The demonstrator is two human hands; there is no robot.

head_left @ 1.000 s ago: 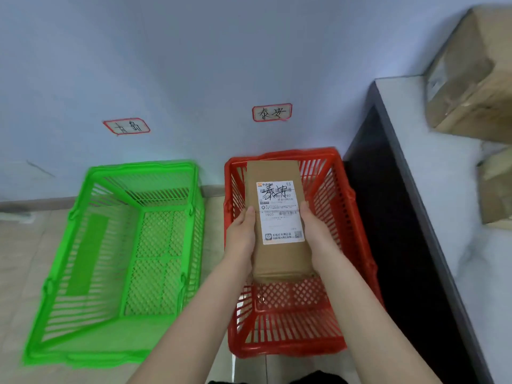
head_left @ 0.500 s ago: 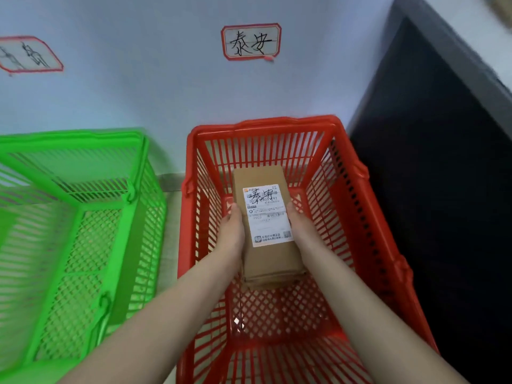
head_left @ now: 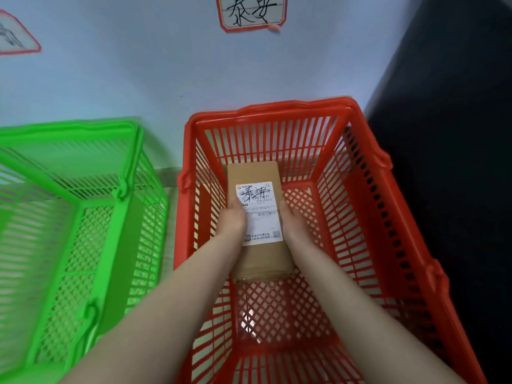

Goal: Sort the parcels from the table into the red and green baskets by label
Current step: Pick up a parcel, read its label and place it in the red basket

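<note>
A brown cardboard parcel (head_left: 256,176) with a white shipping label sits low inside the red basket (head_left: 371,195), near its far end. My left hand (head_left: 231,217) grips the parcel's left side and my right hand (head_left: 292,220) grips its right side. Black handwriting runs across the top of the label. Whether the parcel touches the basket floor I cannot tell. The green basket (head_left: 130,173) stands to the left with nothing visible inside it.
On the wall above the red basket hangs a red-bordered paper sign (head_left: 250,12) with handwritten characters. A second red-bordered sign (head_left: 16,40) is on the wall above the green basket. A dark panel (head_left: 448,134) stands right of the red basket.
Both hands have lowered the parcel from above the red basket's rim down deep into it. The view has moved in closer over the baskets, and the table has left the frame.
</note>
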